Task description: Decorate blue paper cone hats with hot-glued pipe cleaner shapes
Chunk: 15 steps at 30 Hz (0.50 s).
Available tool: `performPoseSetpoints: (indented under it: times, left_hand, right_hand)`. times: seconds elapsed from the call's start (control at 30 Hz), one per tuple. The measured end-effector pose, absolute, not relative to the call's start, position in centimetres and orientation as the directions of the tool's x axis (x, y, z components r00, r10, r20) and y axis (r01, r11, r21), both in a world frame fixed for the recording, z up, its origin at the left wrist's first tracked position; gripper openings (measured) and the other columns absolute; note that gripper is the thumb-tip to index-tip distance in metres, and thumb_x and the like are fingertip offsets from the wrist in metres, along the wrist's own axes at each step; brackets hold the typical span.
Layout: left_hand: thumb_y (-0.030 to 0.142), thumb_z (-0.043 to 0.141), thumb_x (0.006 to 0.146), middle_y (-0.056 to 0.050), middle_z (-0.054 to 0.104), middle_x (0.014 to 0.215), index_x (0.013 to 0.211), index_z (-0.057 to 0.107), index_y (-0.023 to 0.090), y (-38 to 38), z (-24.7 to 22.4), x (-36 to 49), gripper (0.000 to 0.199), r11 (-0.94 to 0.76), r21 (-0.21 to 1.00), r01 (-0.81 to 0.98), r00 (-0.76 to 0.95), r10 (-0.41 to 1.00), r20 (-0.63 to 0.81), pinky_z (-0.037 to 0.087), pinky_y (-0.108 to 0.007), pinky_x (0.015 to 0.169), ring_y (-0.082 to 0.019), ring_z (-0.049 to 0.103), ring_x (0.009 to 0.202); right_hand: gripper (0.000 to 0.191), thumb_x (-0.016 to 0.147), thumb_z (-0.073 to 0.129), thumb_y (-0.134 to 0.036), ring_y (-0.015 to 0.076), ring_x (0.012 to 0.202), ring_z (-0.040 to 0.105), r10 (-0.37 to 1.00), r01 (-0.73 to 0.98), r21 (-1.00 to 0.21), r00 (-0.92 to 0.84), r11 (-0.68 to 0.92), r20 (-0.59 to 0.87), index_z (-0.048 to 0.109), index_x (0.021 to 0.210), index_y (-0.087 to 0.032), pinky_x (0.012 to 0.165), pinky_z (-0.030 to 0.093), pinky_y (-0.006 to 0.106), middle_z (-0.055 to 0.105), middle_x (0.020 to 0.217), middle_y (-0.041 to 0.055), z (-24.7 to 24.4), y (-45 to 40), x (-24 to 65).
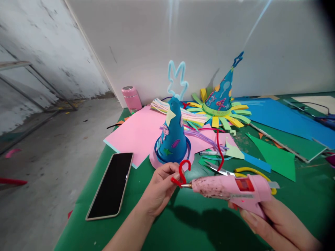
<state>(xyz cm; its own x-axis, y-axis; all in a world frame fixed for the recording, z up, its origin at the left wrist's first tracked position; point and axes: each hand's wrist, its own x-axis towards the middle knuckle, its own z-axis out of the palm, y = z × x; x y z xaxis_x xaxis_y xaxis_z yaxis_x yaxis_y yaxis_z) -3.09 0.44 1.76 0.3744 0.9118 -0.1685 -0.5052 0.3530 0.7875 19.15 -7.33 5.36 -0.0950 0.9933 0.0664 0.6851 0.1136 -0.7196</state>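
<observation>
Gripping a pink glue gun by its handle, our right hand is at the lower right, closest to us, over a green desk. Our left hand, near the middle, pinches a bent red pipe cleaner between thumb and fingers, its hooked top curling upward. The metal nozzle points left at the lower end of this red piece; we cannot tell whether they touch.

To the left of our hands, a phone with a dark screen lies flat. Scissors with yellow handles lie partly behind the gun. Just beyond our left hand, a blue cone hat stands upright, decorated with stickers and topped by a light blue outline. Behind it spreads a pink sheet. Farther back are a pink bottle, left, and a second cone hat, right, ringed by yellow and green strips.
</observation>
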Motion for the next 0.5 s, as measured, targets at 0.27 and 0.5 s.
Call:
performPoseSetpoints:
  times: [0.27, 0.5]
  left_hand:
    - [0.021, 0.064, 0.066, 0.001, 0.053, 0.061, 0.064, 0.056, 0.016, 0.46, 1.75, -3.23, 0.01, 0.361, 0.781, -0.509, 0.381, 0.909, -0.172, 0.034, -0.022, 0.058, -0.009, 0.045, 0.058]
    - [0.021, 0.062, 0.068, 0.0, 0.053, 0.064, 0.066, 0.057, 0.015, 0.53, 1.67, -3.37, 0.009, 0.359, 0.786, -0.504, 0.398, 0.904, -0.158, 0.035, -0.023, 0.06, -0.01, 0.047, 0.06]
  right_hand:
    - [0.033, 0.077, 0.042, -0.048, 0.0149, 0.046, 0.056, 0.997, 0.685, -0.726, -0.075, 0.065, 0.018, 0.064, 0.087, -0.025, 0.047, 0.051, 0.021, 0.064, 0.06, 0.0022, 5.36, -7.44, 19.15]
    - [0.028, 0.076, 0.048, -0.042, 0.014, 0.054, 0.059, 0.998, 0.68, -0.731, -0.032, 0.055, 0.045, 0.062, 0.089, -0.022, 0.044, 0.049, 0.016, 0.066, 0.073, 0.0037, 5.08, -7.75, 19.37]
